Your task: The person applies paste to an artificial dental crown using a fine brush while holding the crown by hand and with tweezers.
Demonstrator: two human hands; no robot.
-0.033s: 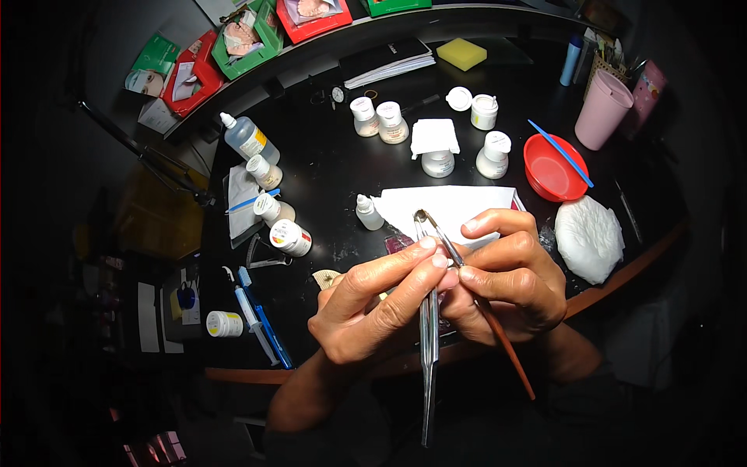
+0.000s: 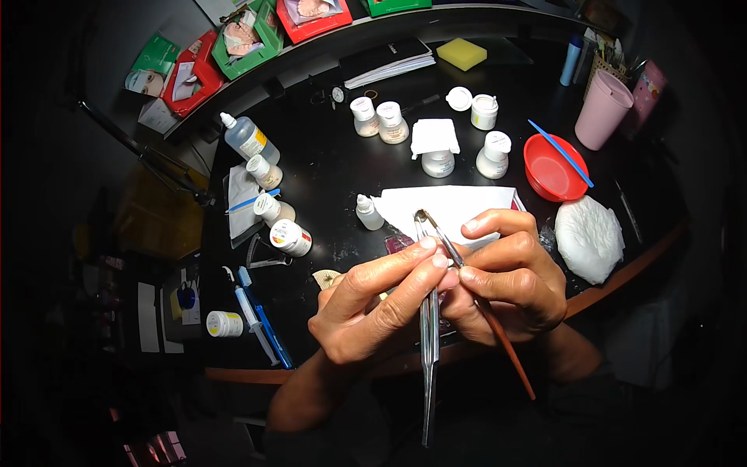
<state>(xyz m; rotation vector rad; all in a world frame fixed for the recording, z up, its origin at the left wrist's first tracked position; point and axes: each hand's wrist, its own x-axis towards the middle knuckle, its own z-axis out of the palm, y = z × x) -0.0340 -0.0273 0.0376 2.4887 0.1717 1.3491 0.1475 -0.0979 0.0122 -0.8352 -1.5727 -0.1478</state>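
Observation:
My left hand (image 2: pixel 372 305) is closed on a pair of metal tweezers (image 2: pixel 429 370), whose long legs slant down toward me. Closed around a thin brush (image 2: pixel 507 346) with a reddish-brown handle is my right hand (image 2: pixel 520 282). The brush's far end meets the tweezers' tips at a small dark piece (image 2: pixel 421 216), too small to make out. Fingertips of both hands touch or nearly touch. Beneath and beyond them lies a white paper sheet (image 2: pixel 475 201). A small white dropper bottle (image 2: pixel 369 213) stands just left of the paper.
Several white-capped jars (image 2: pixel 392 124) stand beyond the paper. A red bowl (image 2: pixel 548 173) with a blue stick across it and a white pad (image 2: pixel 589 241) lie to the right. Leftward are more jars (image 2: pixel 290 238), a syringe (image 2: pixel 253 315) and a blue toothbrush (image 2: pixel 266 323). Model bins (image 2: pixel 247 39) line the back.

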